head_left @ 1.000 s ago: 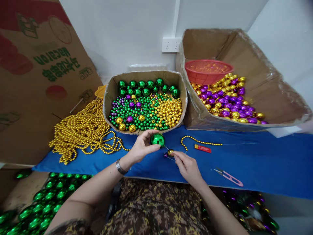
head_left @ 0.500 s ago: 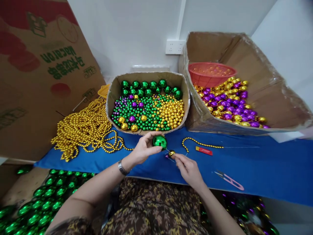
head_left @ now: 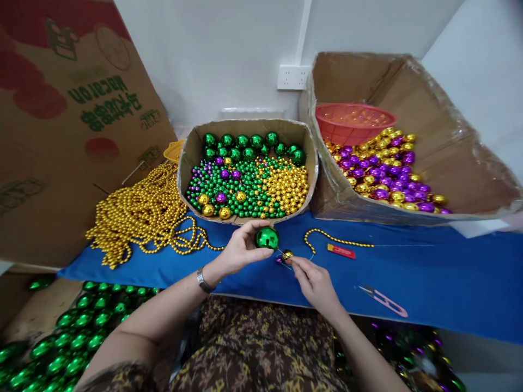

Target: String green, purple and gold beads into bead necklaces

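Between the thumb and fingers of my left hand (head_left: 241,247) is a large shiny green bead (head_left: 267,238). My right hand (head_left: 314,279) pinches a thin string (head_left: 280,251) at the green bead's lower right side. Close to my right fingertips are a gold bead (head_left: 288,255) and a small purple bead (head_left: 279,259); whether the fingers also grip the gold one I cannot tell. Beyond them on the blue cloth (head_left: 429,283) lies a short strand of small gold beads (head_left: 339,239), bare thread trailing from its right end.
A low carton (head_left: 248,220) of loose green, gold and purple beads stands behind my hands. Right of it, a larger carton (head_left: 408,81) holds bead strands and a red basket (head_left: 347,128). Gold bead strands (head_left: 139,209) are heaped left. A red lighter (head_left: 341,251) and pink-handled snips (head_left: 384,301) lie right.
Both hands keep nearly the same place and grip. The green bead is turned slightly in my left fingers.
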Demonstrator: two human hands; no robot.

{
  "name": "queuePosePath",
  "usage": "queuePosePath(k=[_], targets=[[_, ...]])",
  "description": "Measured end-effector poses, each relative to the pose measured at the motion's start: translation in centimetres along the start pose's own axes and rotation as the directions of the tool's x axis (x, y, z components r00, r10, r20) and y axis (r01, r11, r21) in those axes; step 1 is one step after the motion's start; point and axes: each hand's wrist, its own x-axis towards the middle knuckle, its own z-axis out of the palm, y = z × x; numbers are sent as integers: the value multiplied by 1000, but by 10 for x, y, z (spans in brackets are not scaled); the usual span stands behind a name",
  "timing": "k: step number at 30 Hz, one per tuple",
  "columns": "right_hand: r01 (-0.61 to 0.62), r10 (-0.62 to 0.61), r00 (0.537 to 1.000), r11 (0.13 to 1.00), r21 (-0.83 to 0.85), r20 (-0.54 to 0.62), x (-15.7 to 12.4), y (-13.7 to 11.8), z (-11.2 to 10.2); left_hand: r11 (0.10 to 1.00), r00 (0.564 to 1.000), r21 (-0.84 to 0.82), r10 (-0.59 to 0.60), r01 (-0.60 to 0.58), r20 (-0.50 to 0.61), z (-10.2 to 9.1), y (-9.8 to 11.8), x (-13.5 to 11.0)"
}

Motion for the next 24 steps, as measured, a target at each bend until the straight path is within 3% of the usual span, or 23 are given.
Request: queuePosePath(k=[5,8,11,12,14,16,18,21,24], targets=[[-21,21,1000,1000,15,17,2,-6,-1,999,998,53,1,-4,64,4,-1,-4],[-40,40,999,999,19,30,4,-9,-5,996,991,90,13,-25,134,-3,9,2],[-56,56,998,998,-14,21,4,-9,-10,956,994,274,97,-106,48,-19,25,23],[-61,61,998,998,-27,9,4,-9,-12,903,989,410,144,-127,-11,-25,30,34],[-69,68,998,997,-47,-17,4,-7,-13,685,978,717,206,-131,-17,-35,35,58],[-68,65,997,996,-52,-45,3,-6,-13,401,986,904,124,-151,110,-39,34,79],[-60,57,997,997,-52,-60,3,-5,-13,184,977,963,-49,-197,209,-38,28,94],[-61,57,996,996,-61,-66,2,-4,-13,35,954,978,-217,-206,209,-32,18,103],[-68,64,996,995,-76,-61,1,-4,-14,22,957,984,-232,-176,176,-27,11,104]])
